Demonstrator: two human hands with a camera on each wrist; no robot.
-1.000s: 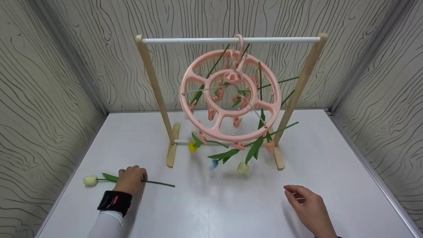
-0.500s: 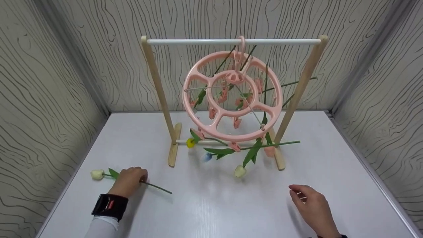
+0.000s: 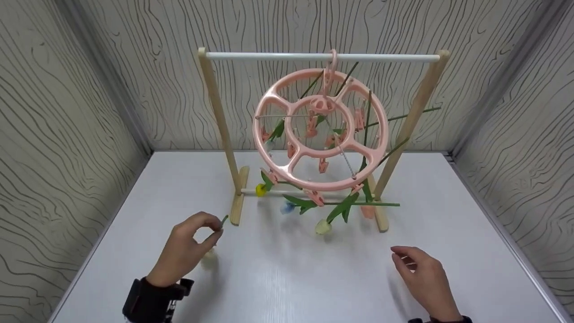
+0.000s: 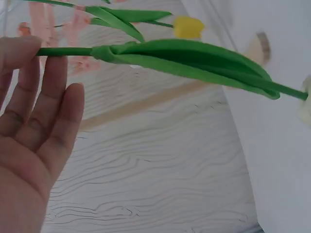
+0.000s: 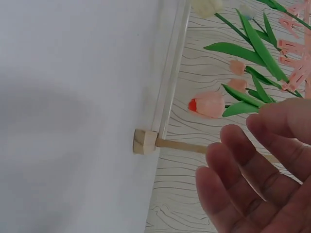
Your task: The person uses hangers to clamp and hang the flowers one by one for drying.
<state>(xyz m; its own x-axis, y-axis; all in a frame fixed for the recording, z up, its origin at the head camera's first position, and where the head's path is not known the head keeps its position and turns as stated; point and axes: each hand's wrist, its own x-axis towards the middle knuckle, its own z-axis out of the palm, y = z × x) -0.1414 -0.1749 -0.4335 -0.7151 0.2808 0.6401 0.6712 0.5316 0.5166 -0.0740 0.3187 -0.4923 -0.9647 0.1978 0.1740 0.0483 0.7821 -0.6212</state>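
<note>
My left hand [image 3: 186, 244] pinches the stem of a white artificial tulip [image 4: 180, 60] between thumb and fingers. In the left wrist view its green leaf stretches to the right, and the white bloom is cut off at the edge. The head view shows that bloom [image 3: 209, 260] hanging low, partly behind the hand. My right hand [image 3: 423, 273] hovers at the front right with loosely curled fingers and holds nothing. A pink round clip hanger [image 3: 320, 185] hangs ahead, with yellow [image 3: 261, 190], blue [image 3: 287, 207], white [image 3: 323, 227] and pink [image 5: 209, 105] tulips hanging around its lower side.
The hanger hooks over the white bar [image 3: 278, 56] of a wooden rack, whose feet [image 3: 239, 197] stand on the white table [image 3: 287, 287]. Several green stems stick out past the ring, one crossing the right post [image 3: 410, 121]. Wood-patterned walls enclose the back and sides.
My left hand has lifted the white tulip from the table and turned it, so its bloom now hangs downward. The hanger has swung slightly. My right hand has barely moved.
</note>
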